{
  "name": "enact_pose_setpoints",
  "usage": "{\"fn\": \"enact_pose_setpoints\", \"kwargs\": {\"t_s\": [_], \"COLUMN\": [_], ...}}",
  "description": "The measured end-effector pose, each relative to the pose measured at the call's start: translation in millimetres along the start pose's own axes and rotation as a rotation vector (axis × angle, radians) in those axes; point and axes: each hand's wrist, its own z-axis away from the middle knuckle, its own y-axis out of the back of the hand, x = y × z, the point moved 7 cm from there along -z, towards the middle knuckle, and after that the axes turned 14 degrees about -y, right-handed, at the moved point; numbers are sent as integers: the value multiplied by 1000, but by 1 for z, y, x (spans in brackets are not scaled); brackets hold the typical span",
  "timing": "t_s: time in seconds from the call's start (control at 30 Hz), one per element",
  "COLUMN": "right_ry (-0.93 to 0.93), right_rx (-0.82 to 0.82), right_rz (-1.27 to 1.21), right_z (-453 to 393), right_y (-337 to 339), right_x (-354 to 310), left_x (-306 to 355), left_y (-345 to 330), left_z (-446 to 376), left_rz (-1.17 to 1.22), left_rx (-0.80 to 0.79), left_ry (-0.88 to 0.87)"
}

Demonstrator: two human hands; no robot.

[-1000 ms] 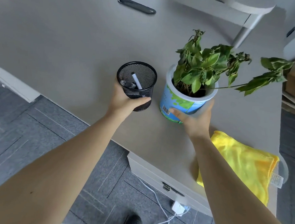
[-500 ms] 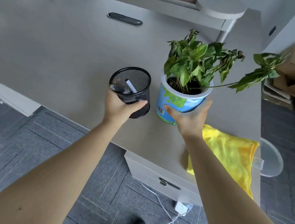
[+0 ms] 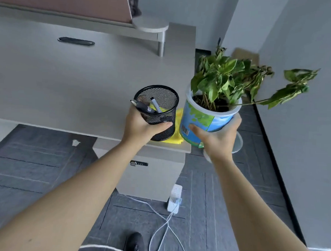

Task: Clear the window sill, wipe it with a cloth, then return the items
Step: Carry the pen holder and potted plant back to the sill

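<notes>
My left hand grips a black mesh pen holder with a few pens inside, held in the air above the desk's near right corner. My right hand holds a blue and green plant pot from below, tilted a little, past the desk's right edge over the floor. Its leafy green plant leans to the right. A yellow cloth lies on the desk corner, mostly hidden behind the holder and the pot.
The grey desk has a black cable slot and a raised shelf at the back. Below it stand a drawer unit, a white power strip and cables on the floor. A grey wall rises on the right. My shoe shows below.
Both hands have lifted the pen holder and the plant pot off the desk and carried them right, the pot past the desk edge. The view has swung right toward the wall.
</notes>
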Motion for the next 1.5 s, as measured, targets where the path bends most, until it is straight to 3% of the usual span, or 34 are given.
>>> {"fn": "enact_pose_setpoints", "kwargs": {"t_s": [0.27, 0.73, 1.13, 1.5], "right_ry": [-52, -165, -200, -263], "right_rx": [296, 981, 1336, 1433], "right_rz": [66, 35, 25, 29], "right_z": [71, 262, 432, 499], "right_y": [166, 382, 609, 815], "right_x": [-2, 19, 54, 97], "left_x": [75, 208, 348, 437], "left_y": [-122, -306, -470, -625], "left_z": [65, 214, 433, 575], "left_rz": [99, 325, 421, 399], "left_rx": [-254, -922, -1177, -1256], "left_ry": [-41, -224, -329, -290]}}
